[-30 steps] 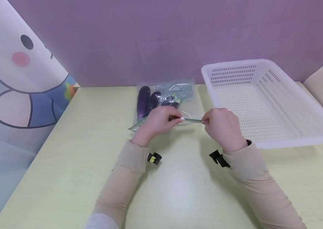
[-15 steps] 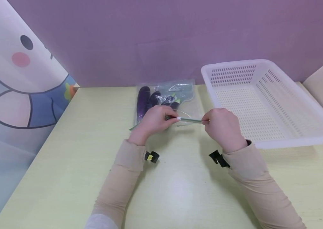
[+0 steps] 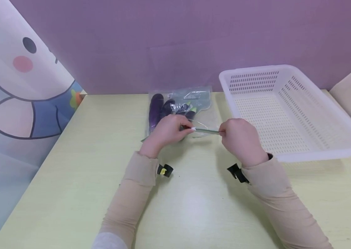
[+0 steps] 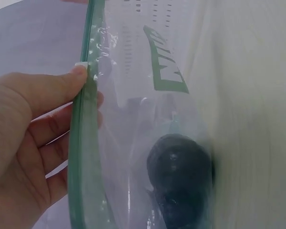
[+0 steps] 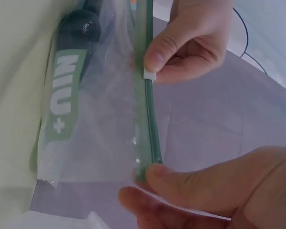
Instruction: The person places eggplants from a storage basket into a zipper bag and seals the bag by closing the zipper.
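Observation:
A clear zip bag (image 3: 206, 119) with a green zip strip lies at the back of the table, several dark purple eggplants (image 3: 155, 110) inside it. My left hand (image 3: 172, 129) pinches the small white slider (image 5: 149, 75) on the strip between thumb and fingers. At the strip's right end, my right hand (image 3: 242, 138) grips the bag's corner with thumb and forefinger. Between the two hands the green strip (image 3: 207, 131) runs taut. Green lettering (image 5: 63, 95) shows on the bag in the right wrist view. My left hand hides the strip's middle in the head view.
A white plastic basket (image 3: 328, 152) with slotted walls stands to the right, close beside my right hand. Behind the pale table (image 3: 100, 166) rises a purple wall (image 3: 175, 45). A cartoon-print sheet (image 3: 7, 166) hangs along the left side.
My left hand has slid slightly left along the strip with the slider, mostly in the first half second. A little more strip shows between the hands. My right hand stays nearly still.

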Demonstrator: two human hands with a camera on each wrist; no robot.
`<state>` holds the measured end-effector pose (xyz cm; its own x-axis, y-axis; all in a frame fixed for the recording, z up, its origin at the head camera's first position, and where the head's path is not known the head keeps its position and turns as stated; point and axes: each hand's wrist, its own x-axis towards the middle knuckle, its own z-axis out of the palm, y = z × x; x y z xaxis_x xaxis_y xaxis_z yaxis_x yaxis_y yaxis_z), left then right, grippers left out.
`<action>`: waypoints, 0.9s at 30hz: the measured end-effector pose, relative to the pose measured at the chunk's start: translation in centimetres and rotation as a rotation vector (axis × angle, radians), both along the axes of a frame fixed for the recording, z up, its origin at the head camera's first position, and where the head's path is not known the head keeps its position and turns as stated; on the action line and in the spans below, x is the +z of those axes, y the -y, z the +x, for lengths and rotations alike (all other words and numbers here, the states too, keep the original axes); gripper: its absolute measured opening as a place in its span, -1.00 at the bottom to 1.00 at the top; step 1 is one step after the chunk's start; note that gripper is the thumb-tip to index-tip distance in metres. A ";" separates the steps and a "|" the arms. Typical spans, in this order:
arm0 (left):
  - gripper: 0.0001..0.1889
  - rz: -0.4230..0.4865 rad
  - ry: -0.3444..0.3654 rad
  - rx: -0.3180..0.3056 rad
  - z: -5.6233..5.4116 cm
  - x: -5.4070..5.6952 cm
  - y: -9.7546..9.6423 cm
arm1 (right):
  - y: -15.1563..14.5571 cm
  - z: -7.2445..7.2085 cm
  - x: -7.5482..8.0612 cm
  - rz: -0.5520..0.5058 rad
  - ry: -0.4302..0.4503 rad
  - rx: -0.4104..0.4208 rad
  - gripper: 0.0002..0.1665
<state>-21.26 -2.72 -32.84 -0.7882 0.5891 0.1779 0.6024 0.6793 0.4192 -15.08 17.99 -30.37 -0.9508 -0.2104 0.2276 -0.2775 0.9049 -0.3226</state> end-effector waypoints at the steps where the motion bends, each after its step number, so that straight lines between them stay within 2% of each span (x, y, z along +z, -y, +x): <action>1: -0.82 -0.007 -0.007 -0.001 0.0 0.0 0.0 | 0.1 -0.1 -0.2 0.000 -0.014 0.016 -0.86; 4: -0.83 -0.029 -0.032 -0.019 0.2 0.1 -0.1 | 0.7 -0.3 -0.8 0.006 -0.063 0.054 -0.90; 11: -0.86 -0.071 -0.068 -0.096 0.4 0.2 -0.6 | 1.8 -0.4 -1.8 0.011 -0.118 0.107 -0.94; 18: -0.89 -0.068 -0.108 -0.128 0.5 0.0 -1.3 | 1.9 -0.7 -2.4 0.000 -0.164 0.117 -0.81; 27: -0.91 -0.045 -0.123 -0.139 0.5 -0.3 -1.4 | 1.9 -0.8 -2.6 -0.009 -0.166 0.095 -0.85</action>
